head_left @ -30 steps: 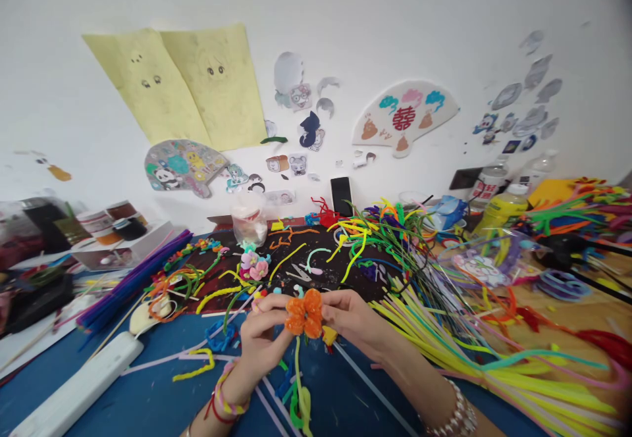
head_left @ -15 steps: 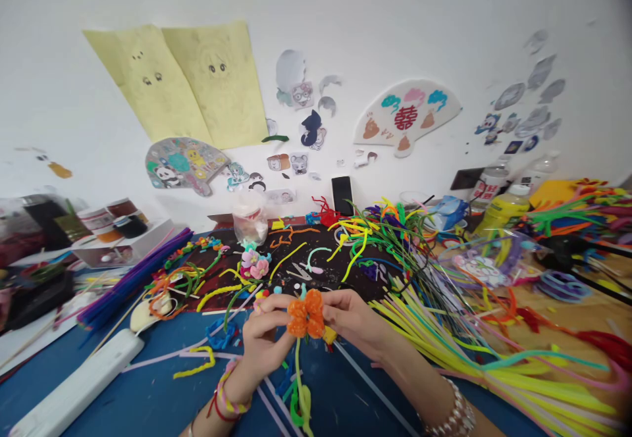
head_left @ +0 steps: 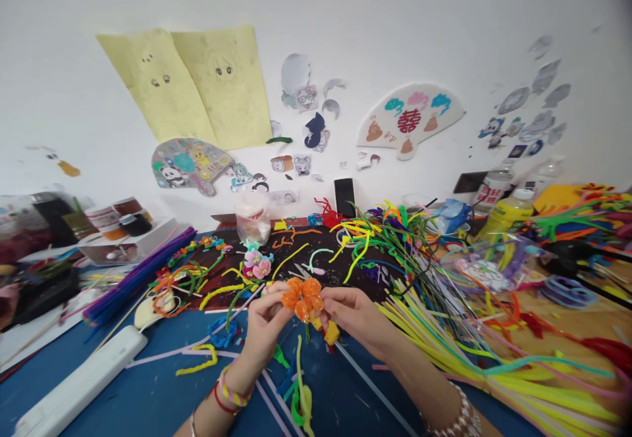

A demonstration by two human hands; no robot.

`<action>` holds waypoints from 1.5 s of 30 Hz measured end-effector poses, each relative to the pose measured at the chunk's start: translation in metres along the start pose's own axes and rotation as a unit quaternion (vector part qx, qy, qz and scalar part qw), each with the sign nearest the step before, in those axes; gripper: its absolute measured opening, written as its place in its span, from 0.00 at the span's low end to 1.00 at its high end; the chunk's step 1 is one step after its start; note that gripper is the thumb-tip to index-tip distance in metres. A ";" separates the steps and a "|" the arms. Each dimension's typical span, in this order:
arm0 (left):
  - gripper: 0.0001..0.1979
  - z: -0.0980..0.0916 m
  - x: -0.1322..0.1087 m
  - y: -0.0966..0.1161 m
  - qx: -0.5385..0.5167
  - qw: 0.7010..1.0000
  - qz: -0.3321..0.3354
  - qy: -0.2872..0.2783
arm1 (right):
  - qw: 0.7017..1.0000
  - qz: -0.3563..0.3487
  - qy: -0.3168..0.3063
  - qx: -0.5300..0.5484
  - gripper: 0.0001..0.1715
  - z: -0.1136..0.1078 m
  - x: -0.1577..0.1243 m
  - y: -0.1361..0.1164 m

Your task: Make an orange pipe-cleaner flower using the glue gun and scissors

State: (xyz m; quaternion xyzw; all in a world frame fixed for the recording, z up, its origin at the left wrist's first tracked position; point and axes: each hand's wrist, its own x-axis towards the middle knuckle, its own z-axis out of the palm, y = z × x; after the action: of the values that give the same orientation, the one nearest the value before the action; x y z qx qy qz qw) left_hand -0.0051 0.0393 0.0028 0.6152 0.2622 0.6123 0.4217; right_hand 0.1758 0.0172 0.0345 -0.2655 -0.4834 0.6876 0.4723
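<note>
An orange pipe-cleaner flower (head_left: 303, 297) with rounded petals is held up between both hands, over the near part of the table. My left hand (head_left: 267, 322) pinches its left petals between thumb and fingers. My right hand (head_left: 356, 318) grips the right side with closed fingertips. Below the flower lie a yellow-green pipe cleaner (head_left: 299, 358) and a small yellow piece (head_left: 332, 333). Just beyond my left hand sits a pink and purple flower bunch (head_left: 257, 264). The flower's back is hidden.
A white power strip (head_left: 79, 384) lies at the left, near a purple pipe-cleaner bundle (head_left: 143, 279). Yellow pipe cleaners (head_left: 518, 391) spread at the right. A dark board (head_left: 296, 253) carries loose bits; a phone (head_left: 344, 198) leans on the wall. Bottles (head_left: 508, 213) stand back right.
Both hands have raised the orange flower slightly and turned it, so its petals face differently. The view has shifted a little.
</note>
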 end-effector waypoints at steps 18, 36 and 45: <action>0.13 0.007 0.000 0.010 -0.107 0.990 -0.094 -0.018 | 0.993 -0.080 0.043 -0.077 0.12 0.002 0.002 0.005; 0.07 0.004 0.002 0.013 -0.063 0.992 -0.059 -0.089 | 0.995 -0.071 -0.032 -0.065 0.17 0.003 0.005 0.018; 0.10 0.005 -0.002 0.015 -0.024 0.993 -0.043 -0.109 | 0.996 -0.079 0.002 -0.047 0.17 0.012 0.003 0.034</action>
State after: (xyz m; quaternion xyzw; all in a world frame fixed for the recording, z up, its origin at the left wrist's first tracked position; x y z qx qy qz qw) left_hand -0.0036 0.0294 0.0152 0.6564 0.2263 0.5285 0.4885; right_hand 0.1517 0.0116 0.0086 -0.2496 -0.5337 0.6240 0.5133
